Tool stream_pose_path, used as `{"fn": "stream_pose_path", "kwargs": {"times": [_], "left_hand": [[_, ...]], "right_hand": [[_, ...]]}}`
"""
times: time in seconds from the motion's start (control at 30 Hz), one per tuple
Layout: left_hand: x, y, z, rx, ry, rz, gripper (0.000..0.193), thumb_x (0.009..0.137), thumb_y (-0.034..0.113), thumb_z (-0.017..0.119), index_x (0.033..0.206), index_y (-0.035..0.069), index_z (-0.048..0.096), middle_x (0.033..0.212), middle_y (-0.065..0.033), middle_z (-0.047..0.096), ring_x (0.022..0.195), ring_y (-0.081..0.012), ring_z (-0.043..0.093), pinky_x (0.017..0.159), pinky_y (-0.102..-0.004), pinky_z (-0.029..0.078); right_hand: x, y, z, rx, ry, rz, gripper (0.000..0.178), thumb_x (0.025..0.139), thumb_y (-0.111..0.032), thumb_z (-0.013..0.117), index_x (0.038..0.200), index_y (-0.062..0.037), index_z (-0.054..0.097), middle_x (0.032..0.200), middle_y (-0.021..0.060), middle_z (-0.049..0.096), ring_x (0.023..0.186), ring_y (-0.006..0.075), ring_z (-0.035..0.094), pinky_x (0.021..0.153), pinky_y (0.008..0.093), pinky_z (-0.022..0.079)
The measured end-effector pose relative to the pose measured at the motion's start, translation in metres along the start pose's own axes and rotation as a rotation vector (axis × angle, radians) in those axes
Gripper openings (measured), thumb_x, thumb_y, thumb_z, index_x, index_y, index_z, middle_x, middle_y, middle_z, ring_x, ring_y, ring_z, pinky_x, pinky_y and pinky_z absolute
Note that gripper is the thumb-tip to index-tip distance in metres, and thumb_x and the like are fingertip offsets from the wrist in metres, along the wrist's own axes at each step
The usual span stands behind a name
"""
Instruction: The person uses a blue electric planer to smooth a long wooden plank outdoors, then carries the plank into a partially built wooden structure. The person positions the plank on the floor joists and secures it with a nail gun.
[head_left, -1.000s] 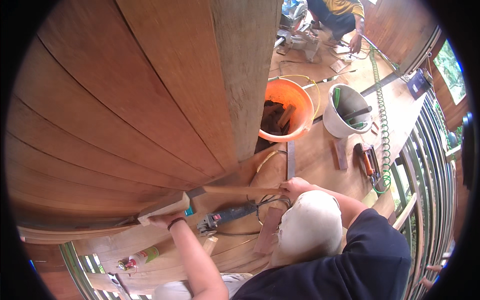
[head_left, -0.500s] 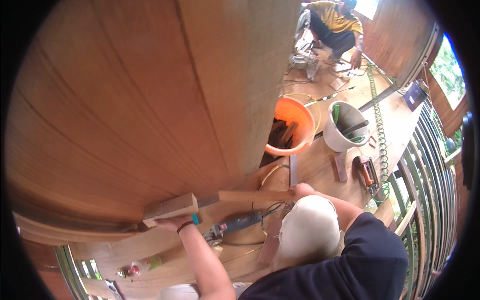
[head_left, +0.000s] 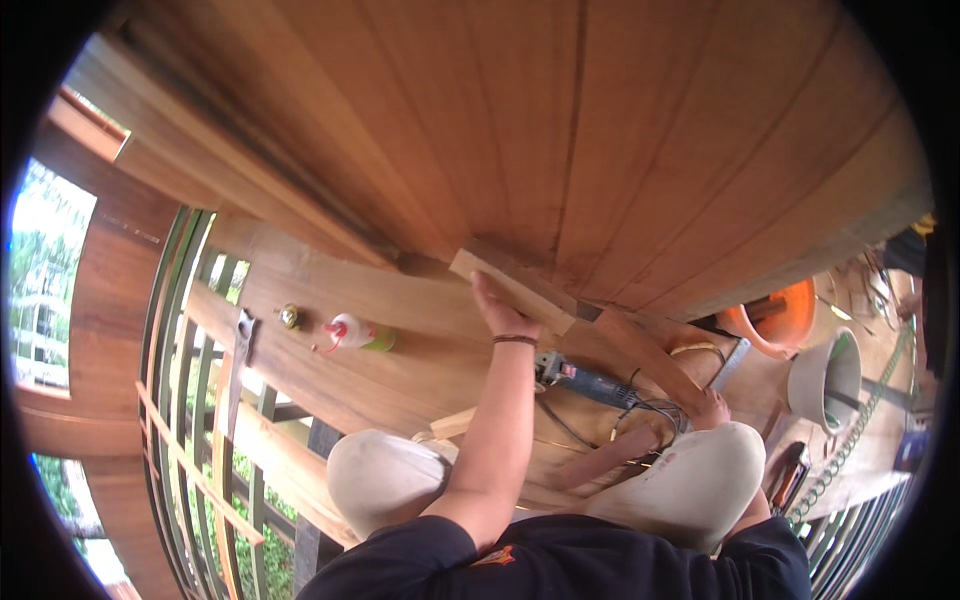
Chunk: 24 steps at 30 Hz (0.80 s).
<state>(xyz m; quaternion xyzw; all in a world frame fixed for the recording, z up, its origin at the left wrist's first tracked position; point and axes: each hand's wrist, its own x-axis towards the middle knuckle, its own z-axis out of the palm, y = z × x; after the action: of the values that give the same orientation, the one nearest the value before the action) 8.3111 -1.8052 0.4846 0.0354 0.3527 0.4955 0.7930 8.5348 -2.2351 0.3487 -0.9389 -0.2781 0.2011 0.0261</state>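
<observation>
My left hand (head_left: 500, 306) is closed on a pale wooden block (head_left: 545, 308), held against the foot of the plank wall (head_left: 480, 150). My right hand (head_left: 711, 411) grips the near end of a longer reddish wooden strip (head_left: 650, 357). The strip's far end reaches toward the block, close to the wall. Below the strip lies a blue-grey angle grinder (head_left: 590, 383) with its cable. A reddish board (head_left: 610, 457) rests on the floor between my knees, and a small pale wood piece (head_left: 455, 423) lies by my left forearm.
To the left on the floor are a white-and-green bottle (head_left: 352, 333) with a red cap, a small round metallic item (head_left: 291, 317) and a dark tool (head_left: 245, 335). At right stand an orange bucket (head_left: 775, 320), a whitish bucket (head_left: 825, 380) and a green coiled hose (head_left: 855, 445). Slatted railing (head_left: 190, 400) edges the floor.
The view has swung to the left, bringing the bottle and left railing further in; the crouching co-worker is now almost out of sight. Both hands keep hold of their wood pieces.
</observation>
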Motion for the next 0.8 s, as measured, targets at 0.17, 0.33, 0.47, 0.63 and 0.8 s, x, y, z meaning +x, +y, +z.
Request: {"fn": "stream_pose_path", "kwargs": {"times": [0.17,0.33,0.47,0.63,0.8], "left_hand": [[0.035,0.002,-0.036,-0.076,0.077,0.052,0.059,0.097,0.049,0.05,0.145,0.014,0.048,0.148,-0.0049,0.049,0.135,-0.0289,0.047,0.116,-0.0487,0.033],[0.143,0.054,-0.1,-0.004,0.175,0.201,0.062,0.097,0.049,0.055,0.144,0.009,0.049,0.144,-0.0071,0.054,0.13,-0.0289,0.052,0.109,-0.0477,0.04],[0.174,0.056,-0.099,0.188,0.425,0.11,0.054,0.096,0.043,0.062,0.136,0.008,0.055,0.132,-0.0064,0.061,0.119,-0.0278,0.059,0.1,-0.0487,0.046],[0.205,0.075,-0.138,0.249,0.273,0.089,0.046,0.099,0.041,0.059,0.134,0.012,0.053,0.116,-0.0067,0.063,0.102,-0.0274,0.064,0.077,-0.0441,0.054],[0.209,0.055,-0.129,0.288,0.338,0.106,0.044,0.101,0.041,0.058,0.134,0.013,0.051,0.112,-0.0073,0.061,0.09,-0.0265,0.063,0.067,-0.0418,0.053]], "right_hand": [[0.003,0.002,0.0,-0.053,-0.017,-0.031,0.046,0.079,-0.035,0.072,0.117,-0.0107,0.059,0.112,0.0152,0.068,0.109,0.039,0.063,0.091,0.051,0.052],[0.019,0.0,0.017,-0.16,0.069,-0.175,0.037,0.082,-0.033,0.069,0.108,-0.0073,0.061,0.106,0.0149,0.068,0.104,0.0381,0.064,0.088,0.0498,0.053],[-0.001,0.011,0.003,-0.2,0.074,-0.101,0.033,0.083,-0.031,0.067,0.104,-0.0058,0.061,0.102,0.0141,0.067,0.103,0.0368,0.065,0.086,0.0491,0.053],[0.006,-0.004,0.005,-0.269,0.06,-0.174,0.032,0.085,-0.03,0.066,0.102,-0.0032,0.062,0.104,0.0166,0.067,0.099,0.0363,0.067,0.085,0.0487,0.054],[0.007,-0.007,-0.002,-0.262,-0.045,-0.093,0.036,0.086,-0.033,0.067,0.106,-0.0032,0.064,0.106,0.0174,0.068,0.103,0.0354,0.067,0.088,0.0457,0.055]]}}
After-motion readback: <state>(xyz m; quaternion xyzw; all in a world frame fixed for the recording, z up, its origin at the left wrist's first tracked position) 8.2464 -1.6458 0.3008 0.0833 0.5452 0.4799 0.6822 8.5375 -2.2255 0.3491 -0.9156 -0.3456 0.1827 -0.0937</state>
